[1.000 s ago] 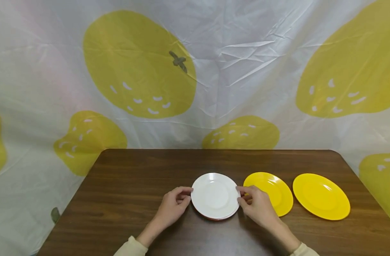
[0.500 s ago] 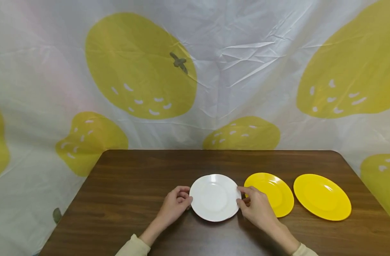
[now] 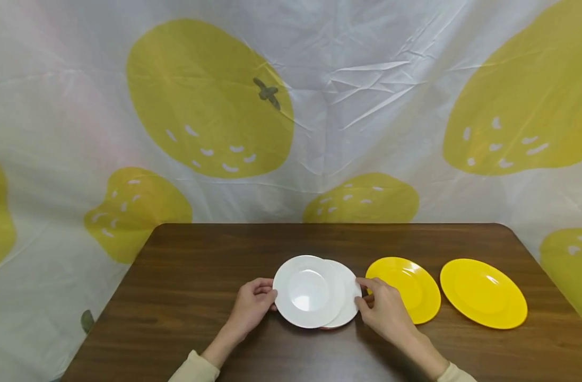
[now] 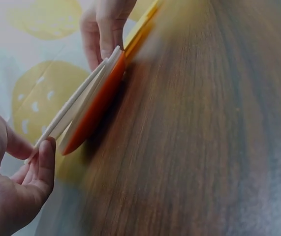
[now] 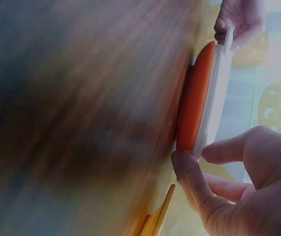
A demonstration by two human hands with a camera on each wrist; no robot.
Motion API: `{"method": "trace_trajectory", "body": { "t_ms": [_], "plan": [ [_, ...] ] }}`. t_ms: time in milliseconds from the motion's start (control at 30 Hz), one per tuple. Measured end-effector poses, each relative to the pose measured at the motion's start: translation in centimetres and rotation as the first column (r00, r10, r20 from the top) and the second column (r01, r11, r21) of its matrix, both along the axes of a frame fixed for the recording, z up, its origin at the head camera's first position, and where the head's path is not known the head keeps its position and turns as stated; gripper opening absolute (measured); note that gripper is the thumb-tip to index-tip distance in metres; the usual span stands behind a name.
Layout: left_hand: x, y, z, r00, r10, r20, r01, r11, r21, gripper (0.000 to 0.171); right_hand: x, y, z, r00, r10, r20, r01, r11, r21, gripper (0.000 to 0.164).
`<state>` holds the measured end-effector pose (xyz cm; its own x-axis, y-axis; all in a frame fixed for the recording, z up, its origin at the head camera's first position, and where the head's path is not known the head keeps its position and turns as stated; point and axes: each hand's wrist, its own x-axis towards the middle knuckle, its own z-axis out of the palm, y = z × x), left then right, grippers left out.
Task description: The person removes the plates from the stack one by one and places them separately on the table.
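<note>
A white plate (image 3: 302,292) is shifted left over a second white plate (image 3: 350,297), whose right part shows. Beneath them is an orange dish (image 4: 100,105), seen from the side in both wrist views. My left hand (image 3: 251,303) pinches the upper white plate's left rim between thumb and fingers. That plate is raised at the left, leaving a narrow wedge gap above the lower one in the left wrist view. At the stack's right edge, my right hand (image 3: 385,306) holds the lower white plate and orange dish between thumb and fingers.
Two yellow plates, a nearer one (image 3: 417,297) partly behind my right hand and another (image 3: 484,294) farther right, lie on the brown wooden table (image 3: 200,249). A white cloth with yellow fruit prints (image 3: 209,95) hangs behind the table's far edge.
My left hand has moved left with the upper white plate, uncovering part of the white plate below. My right hand has stayed nearly in place at the stack's right edge.
</note>
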<state>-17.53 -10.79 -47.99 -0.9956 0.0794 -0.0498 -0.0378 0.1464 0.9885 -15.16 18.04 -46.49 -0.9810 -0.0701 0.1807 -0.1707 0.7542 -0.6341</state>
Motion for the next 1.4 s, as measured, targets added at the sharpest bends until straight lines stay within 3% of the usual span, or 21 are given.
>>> {"method": "trace_trajectory", "body": {
  "t_ms": [300, 767, 1400],
  "plan": [
    [0.0, -0.6, -0.1, 0.995, 0.101, -0.024, -0.101, 0.995, -0.004, 0.026, 0.0, -0.1, 0.2, 1.0, -0.004, 0.004, 0.004, 1.0, 0.012, 0.04],
    [-0.1, -3.2, 0.5, 0.99, 0.142, 0.013, -0.142, 0.99, 0.007, 0.027, 0.1, 0.1, 0.2, 1.0, 0.008, 0.009, -0.008, 1.0, 0.012, 0.04],
    [0.5, -7.4, 0.8, 0.967, 0.244, 0.072, -0.242, 0.97, -0.033, 0.03, 0.1, 0.0, 0.2, 0.999, 0.018, 0.028, -0.019, 0.999, 0.03, 0.04]
  ]
}}
